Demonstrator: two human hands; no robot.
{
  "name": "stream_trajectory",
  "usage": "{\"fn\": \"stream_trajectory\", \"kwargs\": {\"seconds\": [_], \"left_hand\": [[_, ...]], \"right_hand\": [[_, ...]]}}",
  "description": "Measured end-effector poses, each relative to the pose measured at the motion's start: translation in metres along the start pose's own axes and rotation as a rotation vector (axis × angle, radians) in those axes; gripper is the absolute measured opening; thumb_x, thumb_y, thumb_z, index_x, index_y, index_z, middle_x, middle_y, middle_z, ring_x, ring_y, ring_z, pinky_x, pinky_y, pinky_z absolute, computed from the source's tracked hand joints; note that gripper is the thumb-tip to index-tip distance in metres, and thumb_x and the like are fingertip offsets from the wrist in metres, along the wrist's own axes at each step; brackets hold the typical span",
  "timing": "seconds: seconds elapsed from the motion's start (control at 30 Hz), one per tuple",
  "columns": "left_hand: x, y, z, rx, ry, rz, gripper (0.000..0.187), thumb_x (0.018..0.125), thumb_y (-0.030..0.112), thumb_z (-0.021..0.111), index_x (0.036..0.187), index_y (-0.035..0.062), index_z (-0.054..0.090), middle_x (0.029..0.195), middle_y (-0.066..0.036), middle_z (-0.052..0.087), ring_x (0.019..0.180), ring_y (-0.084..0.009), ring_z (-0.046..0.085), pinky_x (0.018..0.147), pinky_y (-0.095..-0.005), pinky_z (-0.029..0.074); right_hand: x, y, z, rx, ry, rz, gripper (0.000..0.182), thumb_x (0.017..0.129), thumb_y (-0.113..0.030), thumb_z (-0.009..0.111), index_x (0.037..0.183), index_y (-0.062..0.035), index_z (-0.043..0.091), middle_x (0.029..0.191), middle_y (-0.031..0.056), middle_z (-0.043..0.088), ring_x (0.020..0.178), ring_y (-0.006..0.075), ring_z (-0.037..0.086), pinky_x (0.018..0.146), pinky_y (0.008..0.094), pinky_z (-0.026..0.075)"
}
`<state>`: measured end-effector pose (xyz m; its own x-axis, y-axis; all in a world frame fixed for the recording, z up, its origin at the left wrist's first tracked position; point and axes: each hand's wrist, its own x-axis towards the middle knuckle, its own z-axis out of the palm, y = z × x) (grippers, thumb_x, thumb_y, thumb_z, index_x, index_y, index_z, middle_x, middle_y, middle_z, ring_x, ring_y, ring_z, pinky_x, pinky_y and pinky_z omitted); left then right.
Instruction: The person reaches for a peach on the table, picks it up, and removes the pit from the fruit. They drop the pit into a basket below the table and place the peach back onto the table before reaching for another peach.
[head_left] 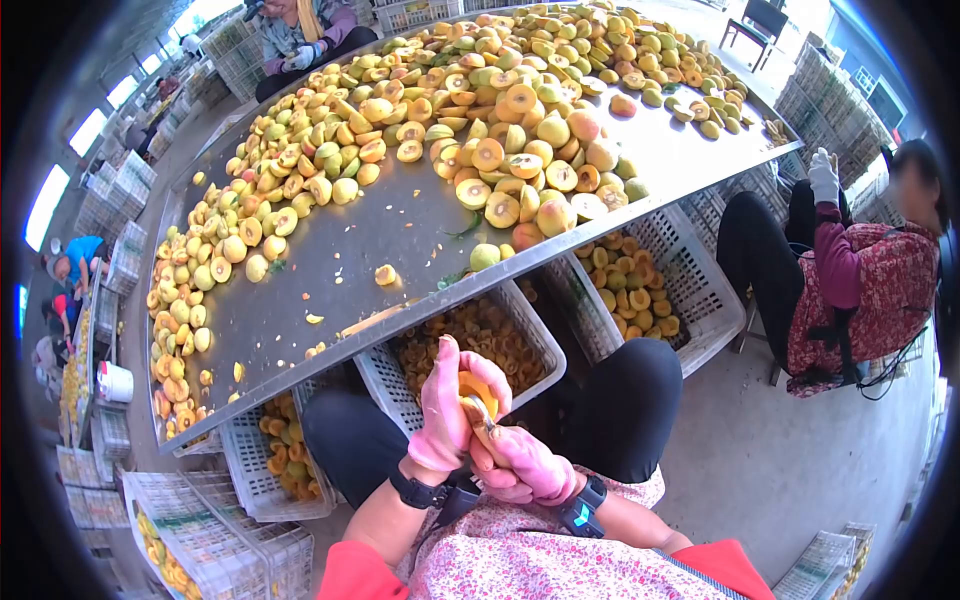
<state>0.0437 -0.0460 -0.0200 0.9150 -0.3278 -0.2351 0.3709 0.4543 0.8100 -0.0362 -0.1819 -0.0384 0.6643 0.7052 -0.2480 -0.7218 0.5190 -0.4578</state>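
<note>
My left hand point(445, 412), in a pink glove with bare fingertips, is closed around a yellow peach half point(479, 389) above my lap. My right hand point(530, 466), gloved the same way, grips a small pitting tool point(482, 418); its end is at the fruit, partly hidden by my fingers. Just beyond my hands, under the table's edge, a white crate point(545, 345) holds brownish fruit scraps. A large heap of cut yellow peaches point(500, 150) spreads over the metal table point(350, 240) in front of me.
Crates of peach halves stand under the table at right point(705, 275) and left point(245, 450). Another person point(860, 280) sits at the right, and a further person point(300, 40) is across the table. Stacked crates point(210, 530) stand at my lower left.
</note>
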Motion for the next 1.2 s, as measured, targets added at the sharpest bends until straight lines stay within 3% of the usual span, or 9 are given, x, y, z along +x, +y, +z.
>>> {"fn": "stream_trajectory", "kwargs": {"seconds": [0.23,0.37,0.43,0.5,0.57,0.7,0.77,0.9,1.2], "left_hand": [[0.018,0.004,-0.004,-0.171,0.248,-0.014,0.062,0.104,0.067,0.032,0.089,0.0126,0.057,0.079,-0.008,0.064,0.065,-0.0223,0.062,0.058,-0.0319,0.048],[0.015,0.012,-0.026,-0.086,0.188,0.084,0.074,0.101,0.073,0.029,0.108,0.0073,0.061,0.096,-0.009,0.069,0.086,-0.021,0.068,0.074,-0.0319,0.054],[0.001,0.021,-0.038,0.083,0.208,0.25,0.077,0.102,0.071,0.028,0.111,0.0034,0.062,0.099,-0.01,0.07,0.089,-0.0216,0.068,0.08,-0.0335,0.056],[-0.029,0.045,-0.053,0.267,0.415,0.438,0.063,0.109,0.055,0.031,0.104,0.0012,0.064,0.095,-0.013,0.069,0.08,-0.0225,0.068,0.079,-0.0334,0.057],[-0.066,0.074,-0.083,0.722,0.721,0.607,0.043,0.109,0.035,0.039,0.099,0.0015,0.064,0.096,-0.013,0.069,0.082,-0.0197,0.067,0.08,-0.033,0.055],[-0.119,0.118,-0.162,1.582,1.045,0.426,0.035,0.105,0.028,0.051,0.12,-0.0018,0.061,0.114,-0.016,0.064,0.109,-0.0323,0.059,0.1,-0.0437,0.045],[-0.109,0.137,-0.175,1.636,0.966,0.402,0.036,0.101,0.028,0.06,0.124,-0.0004,0.063,0.12,-0.013,0.063,0.111,-0.0252,0.06,0.099,-0.0369,0.047],[-0.017,0.168,-0.141,1.183,0.772,0.243,0.037,0.098,0.026,0.063,0.125,0.0015,0.064,0.121,-0.01,0.065,0.105,-0.0223,0.064,0.091,-0.0331,0.051],[0.24,0.217,-0.254,2.276,0.533,0.463,0.053,0.091,0.002,0.051,0.142,0.0166,0.05,0.149,-0.011,0.052,0.137,-0.0326,0.049,0.112,-0.0469,0.041]], "right_hand": [[-0.009,-0.007,-0.007,0.027,-0.095,-0.129,0.049,0.102,-0.056,0.053,0.09,-0.0085,0.053,0.062,-0.003,0.045,0.043,0.0042,0.035,0.038,0.0223,0.024],[0.013,-0.02,-0.015,-0.346,0.372,-0.34,0.044,0.102,-0.05,0.057,0.107,-0.0063,0.055,0.067,-0.0017,0.049,0.046,0.0068,0.041,0.042,0.0223,0.032],[0.047,0.007,-0.077,-1.28,0.656,-0.361,0.044,0.104,-0.04,0.053,0.125,-0.0015,0.049,0.084,0.0207,0.068,0.07,0.037,0.067,0.065,0.044,0.052],[0.043,0.026,-0.096,-1.572,0.653,0.249,0.047,0.104,-0.037,0.052,0.133,0.001,0.047,0.094,0.0281,0.069,0.093,0.0464,0.067,0.084,0.0518,0.05],[0.043,0.045,-0.112,-1.597,0.542,0.043,0.056,0.104,-0.031,0.049,0.145,0.0051,0.035,0.094,0.0291,0.07,0.09,0.0461,0.068,0.08,0.0517,0.052],[0.046,0.028,-0.083,-1.56,0.649,-0.066,0.072,0.101,-0.029,0.057,0.154,0.0022,0.02,0.093,0.0277,0.069,0.084,0.0447,0.069,0.074,0.0507,0.053],[0.047,0.027,-0.072,-1.572,0.655,-0.291,0.073,0.1,-0.029,0.059,0.156,-0.0021,0.02,0.093,0.0268,0.07,0.081,0.0434,0.07,0.071,0.0496,0.054],[0.05,0.032,-0.084,-1.629,0.651,-0.125,0.065,0.099,-0.032,0.059,0.15,-0.003,0.032,0.098,0.0245,0.071,0.084,0.0426,0.07,0.072,0.0515,0.054],[0.059,0.018,-0.077,-1.503,0.499,0.146,0.038,0.101,-0.038,0.055,0.123,-0.0083,0.047,0.092,0.0256,0.071,0.09,0.0437,0.069,0.077,0.0531,0.052]]}}
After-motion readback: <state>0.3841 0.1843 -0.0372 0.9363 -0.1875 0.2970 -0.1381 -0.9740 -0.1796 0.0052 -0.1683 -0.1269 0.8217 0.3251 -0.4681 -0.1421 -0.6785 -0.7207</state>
